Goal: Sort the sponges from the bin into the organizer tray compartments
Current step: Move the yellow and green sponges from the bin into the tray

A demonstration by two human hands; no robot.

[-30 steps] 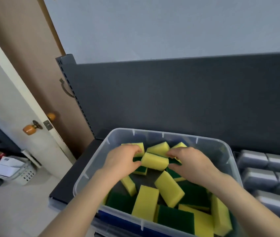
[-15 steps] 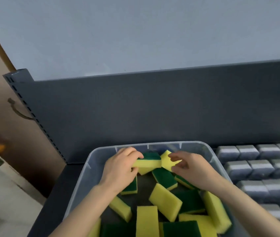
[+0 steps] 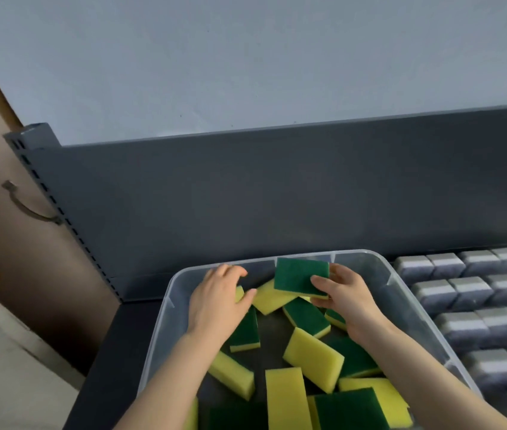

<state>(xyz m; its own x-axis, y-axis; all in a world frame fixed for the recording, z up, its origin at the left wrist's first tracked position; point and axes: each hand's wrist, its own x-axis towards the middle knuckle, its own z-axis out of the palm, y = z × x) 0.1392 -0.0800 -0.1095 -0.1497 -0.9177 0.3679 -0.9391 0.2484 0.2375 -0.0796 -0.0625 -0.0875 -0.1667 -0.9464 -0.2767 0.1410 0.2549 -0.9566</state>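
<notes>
I judge the sort barely begun: my right hand (image 3: pixel 343 301) pinches a green-faced sponge (image 3: pixel 300 277) raised at the bin's (image 3: pixel 165 308) far end, my left hand (image 3: pixel 216 302) grips a yellow sponge (image 3: pixel 272 298), many loose sponges (image 3: pixel 314 355) remain inside, and the organizer tray (image 3: pixel 463 330) alongside looks almost unfilled.

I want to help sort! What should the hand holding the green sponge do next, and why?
Probably carry the green sponge rightward over the bin wall toward the organizer tray: the right hand pinches it clear of the pile, and the tray lies just beside the bin.
</notes>
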